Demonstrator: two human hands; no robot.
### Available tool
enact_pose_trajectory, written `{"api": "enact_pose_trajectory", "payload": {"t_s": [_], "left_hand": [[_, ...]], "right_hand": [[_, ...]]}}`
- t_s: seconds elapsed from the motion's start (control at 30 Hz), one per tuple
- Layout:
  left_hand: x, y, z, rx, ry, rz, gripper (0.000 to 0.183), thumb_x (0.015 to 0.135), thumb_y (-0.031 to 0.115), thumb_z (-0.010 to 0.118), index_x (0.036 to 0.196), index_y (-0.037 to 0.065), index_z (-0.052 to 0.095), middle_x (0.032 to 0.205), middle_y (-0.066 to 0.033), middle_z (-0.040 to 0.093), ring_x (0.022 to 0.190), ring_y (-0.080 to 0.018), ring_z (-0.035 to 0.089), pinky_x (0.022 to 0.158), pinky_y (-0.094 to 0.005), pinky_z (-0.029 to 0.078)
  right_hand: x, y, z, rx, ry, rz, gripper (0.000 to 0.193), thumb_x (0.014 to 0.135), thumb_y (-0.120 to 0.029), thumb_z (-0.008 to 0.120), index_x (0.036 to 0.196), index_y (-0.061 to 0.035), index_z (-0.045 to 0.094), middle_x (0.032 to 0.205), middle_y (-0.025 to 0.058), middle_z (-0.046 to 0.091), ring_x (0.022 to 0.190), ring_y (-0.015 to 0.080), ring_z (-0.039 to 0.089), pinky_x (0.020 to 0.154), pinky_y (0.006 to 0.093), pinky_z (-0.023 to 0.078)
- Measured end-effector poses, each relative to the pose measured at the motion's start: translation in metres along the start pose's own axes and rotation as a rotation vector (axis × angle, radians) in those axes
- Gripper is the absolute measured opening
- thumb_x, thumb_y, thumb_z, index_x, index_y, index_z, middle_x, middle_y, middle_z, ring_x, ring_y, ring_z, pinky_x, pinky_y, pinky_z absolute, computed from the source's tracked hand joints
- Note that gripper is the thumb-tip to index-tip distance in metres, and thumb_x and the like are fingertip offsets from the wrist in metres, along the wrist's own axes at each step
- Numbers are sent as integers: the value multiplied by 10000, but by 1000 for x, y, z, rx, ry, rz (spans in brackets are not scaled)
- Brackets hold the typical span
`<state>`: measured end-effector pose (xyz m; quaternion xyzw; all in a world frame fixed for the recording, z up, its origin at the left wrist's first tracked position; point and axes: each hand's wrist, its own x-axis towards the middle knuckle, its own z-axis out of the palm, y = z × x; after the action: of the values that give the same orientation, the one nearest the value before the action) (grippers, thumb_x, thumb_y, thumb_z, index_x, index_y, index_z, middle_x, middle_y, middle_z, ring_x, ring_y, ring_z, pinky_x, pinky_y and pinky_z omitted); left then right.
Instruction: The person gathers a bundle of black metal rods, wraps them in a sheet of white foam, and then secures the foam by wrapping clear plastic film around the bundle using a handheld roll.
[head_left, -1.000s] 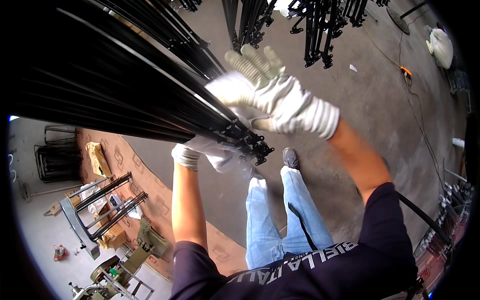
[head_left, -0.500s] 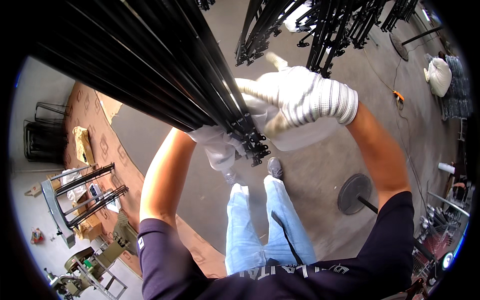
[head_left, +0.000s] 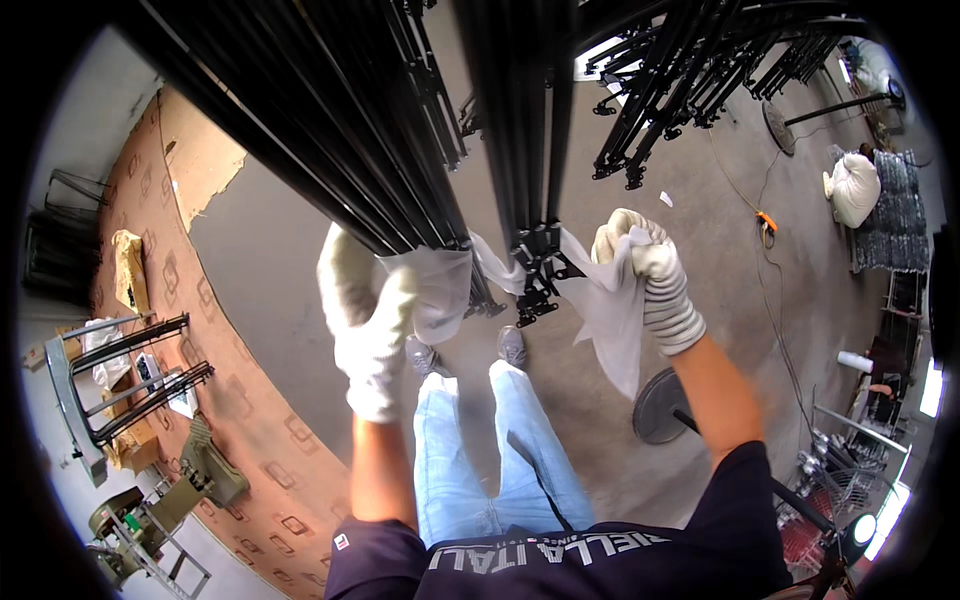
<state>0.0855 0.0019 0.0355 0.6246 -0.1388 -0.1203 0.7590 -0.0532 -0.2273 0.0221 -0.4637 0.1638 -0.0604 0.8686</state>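
Bundles of long black metal tubes with small end brackets hang down from the top. A thin white translucent wrapping sheet lies around their lower ends and passes behind a second cluster of tubes. My right hand, in a white knit glove, is closed on the sheet's right end, which droops below it. At the left side of the bundle is my left hand, also gloved, its thumb spread from the fingers. It is slightly blurred, close beside the sheet; whether it touches is unclear.
More black tube frames hang at the upper right. A round black stand base is on the floor near my right forearm. Cables with an orange connector run along the floor. Patterned brown flooring and a metal rack lie left.
My left hand has come out from behind the tubes, fingers spread. My right hand has moved away from the bundle and lower, drawing the sheet's end sideways. The view has shifted.
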Motion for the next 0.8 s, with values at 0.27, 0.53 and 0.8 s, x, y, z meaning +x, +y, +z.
{"api": "enact_pose_trajectory", "payload": {"t_s": [0.27, 0.53, 0.8], "left_hand": [[-13, 52, 53, 743, -503, 992, 234, 573, 110, 594, 796, 40, 578, 811, -93, 591, 654, -240, 525, 606, -340, 429], [57, 59, 112, 1649, -1240, 635, 193, 756, 218, 568, 615, 86, 555, 532, -7, 502, 489, -150, 465, 600, -299, 428], [41, 48, 139, 1816, -1231, 796, 381, 691, 453, 616, 627, 80, 574, 522, -23, 525, 511, -171, 528, 700, -335, 407]], "right_hand": [[-22, -13, 38, -1042, -90, -188, 677, 696, -80, 666, 1296, -100, 353, 1002, 122, 596, 824, 185, 594, 683, 287, 492], [-13, -13, 45, -880, 297, -404, 111, 856, -61, 489, 858, -43, 598, 773, 3, 601, 680, 89, 535, 641, 219, 442], [25, 17, 38, -174, 436, -479, 116, 868, -72, 438, 854, -65, 552, 667, -45, 488, 573, 39, 381, 530, 193, 365]]}}
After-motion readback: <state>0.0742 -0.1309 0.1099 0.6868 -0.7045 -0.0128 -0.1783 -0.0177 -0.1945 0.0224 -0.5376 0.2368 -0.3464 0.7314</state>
